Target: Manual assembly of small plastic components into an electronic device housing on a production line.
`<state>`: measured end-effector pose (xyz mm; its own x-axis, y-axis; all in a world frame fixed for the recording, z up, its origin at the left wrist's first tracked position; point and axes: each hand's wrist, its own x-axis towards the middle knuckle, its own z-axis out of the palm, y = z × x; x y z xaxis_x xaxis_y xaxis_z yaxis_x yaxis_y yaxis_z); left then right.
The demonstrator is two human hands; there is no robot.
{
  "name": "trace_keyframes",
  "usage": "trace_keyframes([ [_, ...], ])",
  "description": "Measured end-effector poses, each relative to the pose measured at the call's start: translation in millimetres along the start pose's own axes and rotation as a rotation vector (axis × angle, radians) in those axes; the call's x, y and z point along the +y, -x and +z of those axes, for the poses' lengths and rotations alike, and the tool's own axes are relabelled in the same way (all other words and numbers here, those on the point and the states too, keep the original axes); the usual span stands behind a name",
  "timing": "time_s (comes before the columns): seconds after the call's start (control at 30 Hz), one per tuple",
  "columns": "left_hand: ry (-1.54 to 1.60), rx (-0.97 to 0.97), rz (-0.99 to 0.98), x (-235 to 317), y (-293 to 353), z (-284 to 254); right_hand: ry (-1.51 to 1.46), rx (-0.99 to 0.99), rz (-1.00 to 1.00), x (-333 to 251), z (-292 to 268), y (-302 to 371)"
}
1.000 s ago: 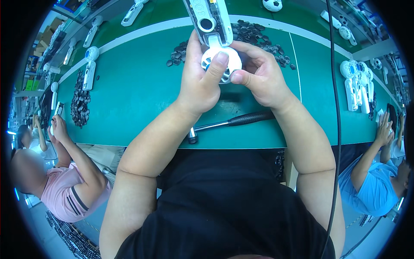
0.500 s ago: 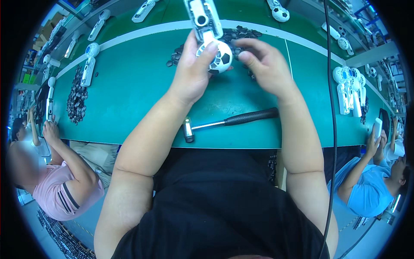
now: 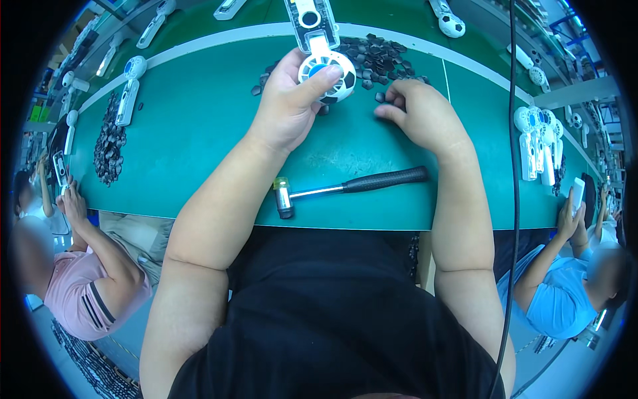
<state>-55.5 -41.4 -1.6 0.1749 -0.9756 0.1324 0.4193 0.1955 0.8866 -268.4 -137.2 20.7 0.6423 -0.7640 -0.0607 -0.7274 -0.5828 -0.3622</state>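
Observation:
My left hand (image 3: 289, 103) is closed around a white handheld fan with a round, football-patterned head (image 3: 347, 83), the thumb pressed on its front. Its long handle points away from me, and the casing is open there, showing parts inside. To the right, my right hand (image 3: 415, 113) is low over the green table with curled fingers. A small black piece (image 3: 380, 97) sits at its finger and thumb tips. Behind both hands spreads a heap of small black angular pieces (image 3: 382, 60). The far end of the handle is cut off by the picture's top edge.
A mallet (image 3: 342, 188) with a black grip lies near the front edge of the table (image 3: 219, 133). Left are another fan (image 3: 129, 93) and a black heap (image 3: 108, 149); right, several fans (image 3: 538, 139). A black cable (image 3: 512, 199) hangs at right. People sit on both sides.
My right hand has moved away from the fan head, down and right to a small black piece, its fingers curling. The left hand still holds the fan, now turned slightly.

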Motion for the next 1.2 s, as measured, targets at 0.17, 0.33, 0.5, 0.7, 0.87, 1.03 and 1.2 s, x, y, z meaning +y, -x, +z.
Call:
trace_keyframes([
  [0.17, 0.016, -0.023, -0.022, -2.9, -0.2, 0.3, -0.017, 0.004, -0.074, -7.2, 0.8, 2.9],
  [0.33, 0.084, -0.078, -0.030, -1.6, 3.0, 4.4, -0.280, 0.103, -0.254, -9.7, -2.1, 2.7],
  [0.5, 0.052, -0.091, -0.063, 1.1, 4.7, 5.7, -0.727, 0.038, -0.338, -7.2, 1.8, 7.0],
  [0.7, 0.017, -0.107, -0.065, -0.9, 4.4, 4.3, -0.821, 0.413, -0.368, -28.3, 5.5, 12.5],
  [0.87, -0.049, -0.114, -0.030, -4.4, 3.8, 2.9, -0.206, 0.900, -0.850, -23.9, 0.4, 0.7],
  [1.03, 0.015, -0.132, -0.042, -3.1, 8.3, 10.0, -0.155, 0.900, -0.742, -24.4, 6.4, 15.1],
  [1.2, -0.058, -0.160, -0.045, 1.3, 8.0, 8.3, -0.544, 0.671, -0.571, -23.8, 10.3, 7.0],
])
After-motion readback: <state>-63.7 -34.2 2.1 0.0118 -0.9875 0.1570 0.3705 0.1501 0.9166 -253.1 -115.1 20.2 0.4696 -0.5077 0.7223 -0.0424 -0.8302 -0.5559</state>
